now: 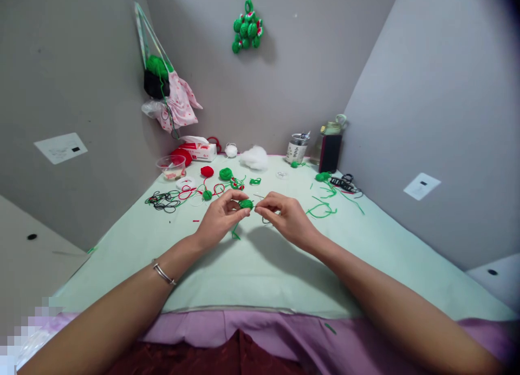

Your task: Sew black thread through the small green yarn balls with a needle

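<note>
My left hand (221,218) is closed around a small green crocheted piece (246,204), holding it up over the table. A green yarn tail (235,234) hangs below it. My right hand (282,215) is pinched just right of the piece, fingertips almost touching it. A thin grey needle-like tool (258,195) sticks out above those fingertips; whether it is a needle or a hook is too small to tell. A dark thread (265,221) loops beneath the right hand.
Behind my hands lie a green yarn ball (225,173), a red yarn ball (207,171), white stuffing (254,158) and tangled black cord (163,200). Green strands (323,208) lie at right. A tissue box (203,150), plastic bowl (171,166), can (297,149) and phone (330,153) stand farther back.
</note>
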Demonstrator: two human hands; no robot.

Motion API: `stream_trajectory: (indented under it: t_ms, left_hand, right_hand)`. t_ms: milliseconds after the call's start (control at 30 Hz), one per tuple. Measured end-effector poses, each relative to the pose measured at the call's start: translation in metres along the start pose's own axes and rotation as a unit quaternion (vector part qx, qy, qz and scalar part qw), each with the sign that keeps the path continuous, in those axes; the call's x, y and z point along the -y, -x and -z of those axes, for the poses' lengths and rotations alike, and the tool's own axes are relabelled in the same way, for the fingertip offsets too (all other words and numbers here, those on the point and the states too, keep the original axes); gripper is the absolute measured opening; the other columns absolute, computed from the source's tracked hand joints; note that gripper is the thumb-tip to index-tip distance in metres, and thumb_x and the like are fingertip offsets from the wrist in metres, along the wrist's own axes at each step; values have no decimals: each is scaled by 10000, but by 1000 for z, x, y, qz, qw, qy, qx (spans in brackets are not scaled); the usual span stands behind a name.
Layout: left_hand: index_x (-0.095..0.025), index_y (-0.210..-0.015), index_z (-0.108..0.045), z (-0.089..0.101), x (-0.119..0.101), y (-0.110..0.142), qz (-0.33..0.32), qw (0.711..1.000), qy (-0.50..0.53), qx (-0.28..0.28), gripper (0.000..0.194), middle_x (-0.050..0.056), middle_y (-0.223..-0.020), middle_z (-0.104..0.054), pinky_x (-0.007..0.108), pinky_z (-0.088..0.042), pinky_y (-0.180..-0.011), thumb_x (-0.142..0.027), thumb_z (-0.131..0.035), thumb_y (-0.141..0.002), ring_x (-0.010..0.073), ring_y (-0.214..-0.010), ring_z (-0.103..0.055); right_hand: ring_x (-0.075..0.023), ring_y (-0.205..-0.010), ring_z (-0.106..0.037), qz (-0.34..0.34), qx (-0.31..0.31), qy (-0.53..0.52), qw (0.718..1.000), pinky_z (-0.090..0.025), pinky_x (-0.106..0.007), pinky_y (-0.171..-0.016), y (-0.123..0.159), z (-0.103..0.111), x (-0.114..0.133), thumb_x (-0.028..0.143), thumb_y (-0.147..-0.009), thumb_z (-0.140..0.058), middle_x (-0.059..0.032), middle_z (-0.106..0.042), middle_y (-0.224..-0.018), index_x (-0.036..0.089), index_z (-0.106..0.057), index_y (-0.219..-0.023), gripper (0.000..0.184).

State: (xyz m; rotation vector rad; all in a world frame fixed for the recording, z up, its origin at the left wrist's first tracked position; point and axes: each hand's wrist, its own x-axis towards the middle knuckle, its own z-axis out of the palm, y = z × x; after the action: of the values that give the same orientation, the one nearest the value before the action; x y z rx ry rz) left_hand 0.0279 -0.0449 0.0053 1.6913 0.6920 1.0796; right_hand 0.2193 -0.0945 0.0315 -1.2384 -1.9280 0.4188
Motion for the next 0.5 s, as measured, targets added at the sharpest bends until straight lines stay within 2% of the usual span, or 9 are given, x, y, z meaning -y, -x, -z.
stream_trajectory:
  t_ms: [100, 167, 267, 333, 433, 500]
  left_hand:
    - [-177, -1018, -610, -3, -1, 2, -9, 999, -37, 32, 237, 27, -974, -615, 269, -499, -739, -274, -679, -814, 119, -773, -592]
    - [-175, -970, -631, -5, 0, 3, -14, 996, -66, 55, 183, 18, -933, -623, 269, -499, -760, -251, -667, -808, 111, -751, -573]
    - [-170, -922, -642, -5, 3, 2, 22, 994, -50, 93, 152, 12, -864, -633, 275, -499, -761, -250, -674, -797, 120, -742, -577]
    - [-167, -947, -645, -2, 6, 1, 70, 991, 22, 116, 203, 16, -849, -642, 292, -505, -780, -285, -704, -793, 135, -770, -607]
    - [-170, -1027, -656, 5, 6, -2, 133, 973, 140, 123, 310, 42, -947, -675, 341, -510, -876, -322, -754, -775, 157, -849, -657]
    - [-173, -1062, -665, 8, 3, -3, 156, 964, 179, 120, 334, 65, -1033, -685, 358, -507, -918, -332, -756, -783, 166, -875, -676]
  right_hand:
    - [-112, -659, -539, 62, -39, 28, 997, -406, -232, -612, 1, -2, 0, 132, -880, -572, -19, -594, -762, 174, -679, -778, 154]
    - [-118, -677, -543, 123, -60, 87, 987, -403, -234, -619, 1, -5, -2, 103, -872, -555, -26, -593, -758, 167, -656, -751, 169]
    - [-139, -724, -558, 185, -75, 156, 967, -407, -250, -646, 0, -10, -6, 112, -899, -531, -45, -607, -760, 166, -648, -750, 198]
    - [-137, -724, -566, 172, -78, 128, 974, -422, -251, -653, -2, -8, -7, 138, -916, -537, -46, -613, -779, 169, -657, -776, 187]
    - [-119, -708, -580, 97, -100, 21, 990, -456, -250, -659, -6, 6, -6, 185, -936, -541, -42, -621, -840, 175, -682, -865, 159]
    - [-114, -708, -591, 49, -123, -50, 990, -478, -257, -671, -8, 18, -5, 203, -944, -528, -32, -621, -854, 186, -695, -973, 170]
